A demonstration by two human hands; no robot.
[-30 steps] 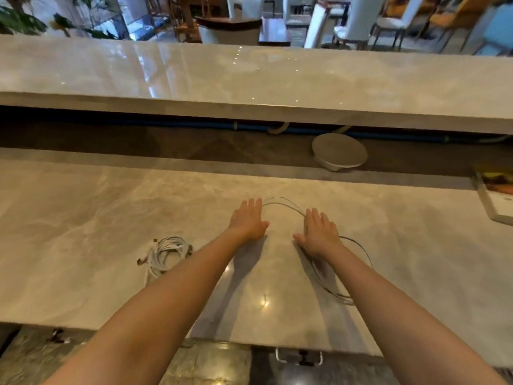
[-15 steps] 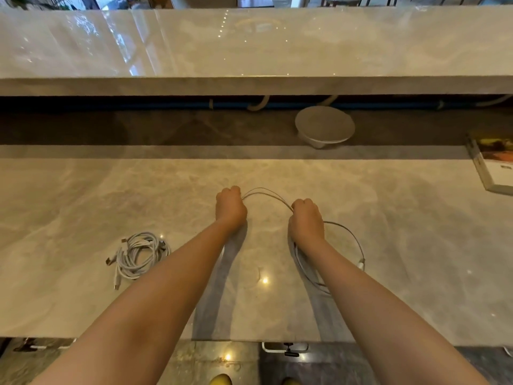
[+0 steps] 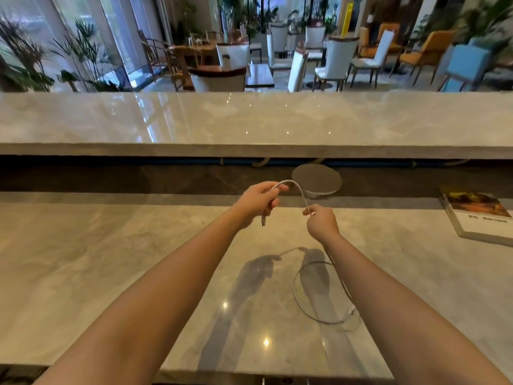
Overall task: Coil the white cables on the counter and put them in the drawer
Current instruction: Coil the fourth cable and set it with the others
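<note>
Now both my left hand (image 3: 256,202) and right hand (image 3: 322,222) grip a white cable (image 3: 298,190) above the marble counter (image 3: 111,273), chairs (image 3: 337,61) filling the frame's top.

Both hands, left (image 3: 256,202) and right (image 3: 322,222), raised, fingers closed.
</note>
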